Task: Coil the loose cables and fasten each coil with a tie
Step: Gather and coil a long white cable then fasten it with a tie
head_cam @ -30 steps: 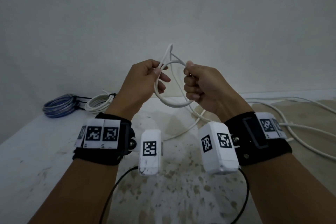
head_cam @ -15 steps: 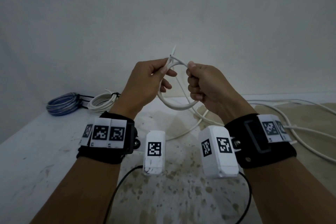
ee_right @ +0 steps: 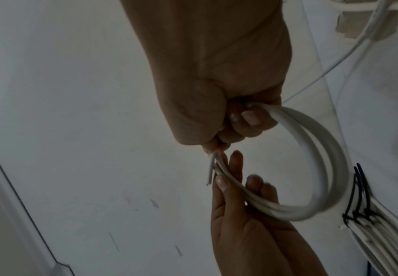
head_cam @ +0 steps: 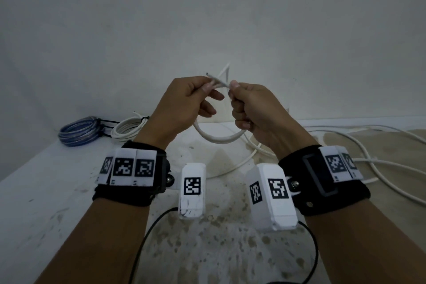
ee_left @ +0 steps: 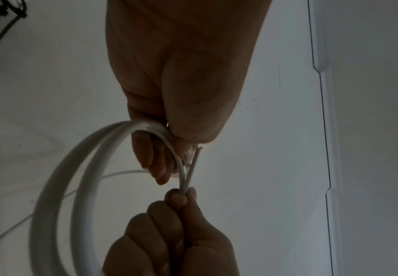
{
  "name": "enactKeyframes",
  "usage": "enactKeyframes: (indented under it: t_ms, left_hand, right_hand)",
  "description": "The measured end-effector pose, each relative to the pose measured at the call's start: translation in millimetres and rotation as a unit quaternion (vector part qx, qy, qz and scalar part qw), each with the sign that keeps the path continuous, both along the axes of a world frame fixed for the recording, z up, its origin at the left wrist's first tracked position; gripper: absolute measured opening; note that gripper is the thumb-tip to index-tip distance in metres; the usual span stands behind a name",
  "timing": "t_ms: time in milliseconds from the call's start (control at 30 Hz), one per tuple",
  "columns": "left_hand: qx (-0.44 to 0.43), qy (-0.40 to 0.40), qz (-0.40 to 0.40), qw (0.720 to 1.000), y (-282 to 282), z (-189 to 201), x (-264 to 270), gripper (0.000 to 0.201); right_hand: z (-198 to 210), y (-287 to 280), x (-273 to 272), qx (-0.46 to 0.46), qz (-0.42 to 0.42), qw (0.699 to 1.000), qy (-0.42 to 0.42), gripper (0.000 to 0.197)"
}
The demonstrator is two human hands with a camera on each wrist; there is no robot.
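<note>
Both hands are raised in front of the wall, holding a small loop of white cable (head_cam: 219,138) between them. My left hand (head_cam: 184,101) pinches the cable near its cut end (head_cam: 213,77), thumb on top; the left wrist view shows two turns of the white cable (ee_left: 58,186) curving away from my left hand (ee_left: 169,130). My right hand (head_cam: 251,108) is a fist that grips the other side of the loop. In the right wrist view my right hand (ee_right: 228,121) holds the white cable (ee_right: 323,158), which arcs over to the left hand's fingers (ee_right: 235,168).
The remainder of the white cable (head_cam: 368,168) trails loosely over the stained table (head_cam: 46,191) on the right. At the back left lie a tied blue coil (head_cam: 78,130) and a tied white coil (head_cam: 126,128), bound with black ties (ee_right: 358,196).
Both hands have risen slightly and moved closer together. The loop has tightened, and the cable's cut end now points left over my left thumb.
</note>
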State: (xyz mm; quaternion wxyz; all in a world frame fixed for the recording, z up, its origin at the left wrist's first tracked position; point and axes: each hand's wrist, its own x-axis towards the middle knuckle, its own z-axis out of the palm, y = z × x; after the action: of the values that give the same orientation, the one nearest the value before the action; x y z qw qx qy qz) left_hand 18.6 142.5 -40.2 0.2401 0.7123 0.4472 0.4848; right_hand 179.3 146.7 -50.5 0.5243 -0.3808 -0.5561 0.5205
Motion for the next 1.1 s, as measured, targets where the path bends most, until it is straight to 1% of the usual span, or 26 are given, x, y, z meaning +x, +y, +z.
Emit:
enactKeyframes:
  t_ms: [33, 100, 133, 200, 233, 300, 367, 433, 533, 600, 667, 733, 833, 900, 967, 1100]
  left_hand:
    - [-0.013, -0.014, 0.014, 1.0, 1.6, -0.5, -0.8, 0.024]
    - [-0.061, -0.044, 0.056, 0.996, 5.9, -4.3, -0.4, 0.023]
    - [-0.093, -0.054, 0.083, 0.991, 7.8, -6.6, 0.8, 0.026]
    - [-0.164, -0.067, 0.123, 0.976, 7.6, -8.3, 4.7, 0.039]
    - [-0.198, -0.087, 0.119, 0.969, 6.6, -7.7, 7.4, 0.043]
    - [-0.245, -0.142, 0.078, 0.956, 2.2, -4.7, 13.9, 0.042]
    - [-0.257, -0.167, 0.041, 0.951, -0.9, -3.2, 20.5, 0.036]
    - [-0.232, -0.167, 0.044, 0.957, -1.6, -6.1, 27.9, 0.032]
    - [-0.149, -0.177, 0.09, 0.969, 0.9, -11.9, 34.9, 0.02]
    - [-0.107, -0.155, 0.101, 0.977, 2.1, -11.5, 31.7, 0.015]
    - [-0.093, -0.148, 0.064, 0.983, 3.0, -10.3, 25.8, 0.02]
    - [-0.063, -0.163, 0.048, 0.983, 2.9, -9.0, 22.8, 0.028]
    - [-0.004, -0.202, 0.066, 0.977, 0.2, -8.5, 26.5, 0.018]
    - [0.015, -0.213, 0.081, 0.974, -0.5, -8.6, 28.9, 0.016]
    - [0.021, -0.195, 0.087, 0.977, -0.3, -8.0, 27.5, 0.016]
    - [0.049, -0.134, 0.103, 0.984, -0.2, -7.2, 23.3, 0.017]
  right_hand:
    - [0.6, 1.8, -0.6, -0.001, -0.022, 0.999, 0.031, 0.034]
    - [1.9, 7.5, 1.9, -0.001, -0.094, 0.991, 0.094, 0.036]
    - [2.4, 10.7, 4.7, 0.002, -0.139, 0.984, 0.115, 0.037]
    - [1.6, 15.8, 9.2, 0.013, -0.217, 0.966, 0.138, 0.039]
    - [0.8, 17.4, 10.6, 0.021, -0.247, 0.958, 0.147, 0.04]
    - [-0.9, 19.7, 11.4, 0.037, -0.288, 0.943, 0.162, 0.041]
    - [-1.7, 20.9, 10.1, 0.049, -0.302, 0.937, 0.168, 0.041]
    - [-2.1, 20.3, 6.7, 0.046, -0.282, 0.943, 0.169, 0.041]
    - [-2.3, 14.9, -1.6, 0.03, -0.183, 0.966, 0.178, 0.04]
    - [-2.0, 11.3, -3.9, 0.021, -0.13, 0.975, 0.179, 0.038]
    - [-1.2, 10.1, -0.9, 0.019, -0.101, 0.979, 0.179, 0.037]
    - [0.1, 10.0, 3.5, 0.016, -0.075, 0.981, 0.176, 0.036]
    - [-0.4, 9.4, 4.6, 0.009, -0.047, 0.987, 0.154, 0.036]
    - [-1.3, 8.3, 4.4, 0.007, -0.04, 0.989, 0.14, 0.036]
    - [-1.7, 7.7, 4.2, 0.008, -0.038, 0.991, 0.129, 0.036]
    - [-1.9, 6.5, 3.8, 0.008, -0.027, 0.992, 0.121, 0.035]
